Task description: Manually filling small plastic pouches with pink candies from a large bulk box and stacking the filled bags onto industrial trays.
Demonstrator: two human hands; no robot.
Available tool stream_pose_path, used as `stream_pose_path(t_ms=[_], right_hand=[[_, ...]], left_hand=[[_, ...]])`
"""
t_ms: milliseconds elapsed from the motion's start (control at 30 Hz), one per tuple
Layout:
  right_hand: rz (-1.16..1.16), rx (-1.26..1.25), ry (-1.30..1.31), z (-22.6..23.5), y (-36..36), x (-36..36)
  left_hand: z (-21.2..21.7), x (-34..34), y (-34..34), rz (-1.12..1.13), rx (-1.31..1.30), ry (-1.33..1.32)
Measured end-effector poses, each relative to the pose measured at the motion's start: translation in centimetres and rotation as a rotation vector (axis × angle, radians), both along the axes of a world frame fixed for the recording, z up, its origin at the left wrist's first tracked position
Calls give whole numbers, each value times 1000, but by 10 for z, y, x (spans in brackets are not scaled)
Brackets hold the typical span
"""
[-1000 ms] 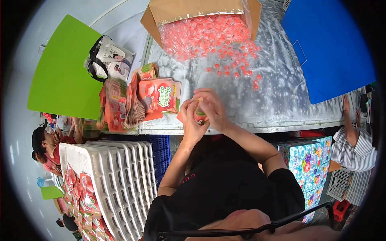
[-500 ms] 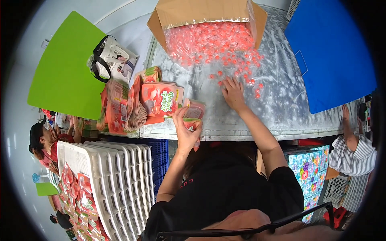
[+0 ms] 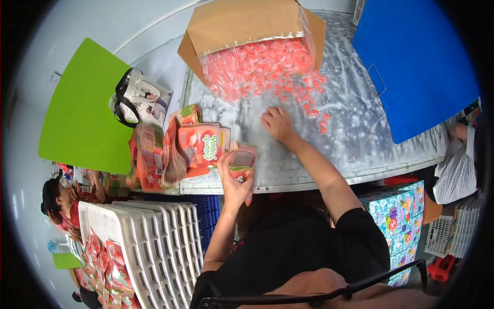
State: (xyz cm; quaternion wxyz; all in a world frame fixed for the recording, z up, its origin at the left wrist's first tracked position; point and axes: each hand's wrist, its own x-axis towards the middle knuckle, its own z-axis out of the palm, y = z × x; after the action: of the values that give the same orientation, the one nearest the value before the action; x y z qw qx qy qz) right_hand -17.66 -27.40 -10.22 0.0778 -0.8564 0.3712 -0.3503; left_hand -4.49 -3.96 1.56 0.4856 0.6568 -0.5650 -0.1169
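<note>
My left hand (image 3: 235, 177) is closed on a red and green pouch (image 3: 242, 172) at the table's near edge. The thumb and fingers pinch it, and a paler clear part stands behind the fingers. Beside it on the left lies a stack of flat printed pouches (image 3: 203, 144). My right hand (image 3: 278, 125) rests on the metal tabletop with its fingers curled in. Small wrapped red candies have gone under those fingers, and the palm hides them. Loose wrapped candies (image 3: 309, 100) spill from a tipped cardboard box (image 3: 247, 26) lined with clear plastic, just beyond that hand.
More pouches (image 3: 149, 159) and a white bag with black handles (image 3: 146, 98) lie at the left. A green board (image 3: 85, 108) and a blue board (image 3: 417, 72) flank the table. Stacked white crates (image 3: 149, 242) stand lower left, colourful cartons (image 3: 396, 226) lower right. Other people work at both sides.
My right hand has drawn back from the spilled candies toward me, and its outstretched fingers have curled. Candies near its fingertips no longer show. My left hand keeps its pouch. The whole view has shifted slightly.
</note>
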Motion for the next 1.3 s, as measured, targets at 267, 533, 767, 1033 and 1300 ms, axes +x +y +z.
stream_pose_path(t_ms=[267, 533, 767, 1033, 1300], right_hand=[[89, 90, -143, 1, 28, -29], [256, 1122, -1684, 145, 104, 0], [503, 1008, -1564, 124, 114, -6], [404, 744, -1262, 131, 119, -11], [362, 734, -1151, 131, 120, -5]], left_hand=[[-6, -6, -20, -38, -26, -42], [-13, -24, -26, -12, -38, -114], [-11, -29, -30, 9, -38, -144], [-13, -31, -36, 1, -108, -88], [-14, -34, -38, -32, -73, -120]])
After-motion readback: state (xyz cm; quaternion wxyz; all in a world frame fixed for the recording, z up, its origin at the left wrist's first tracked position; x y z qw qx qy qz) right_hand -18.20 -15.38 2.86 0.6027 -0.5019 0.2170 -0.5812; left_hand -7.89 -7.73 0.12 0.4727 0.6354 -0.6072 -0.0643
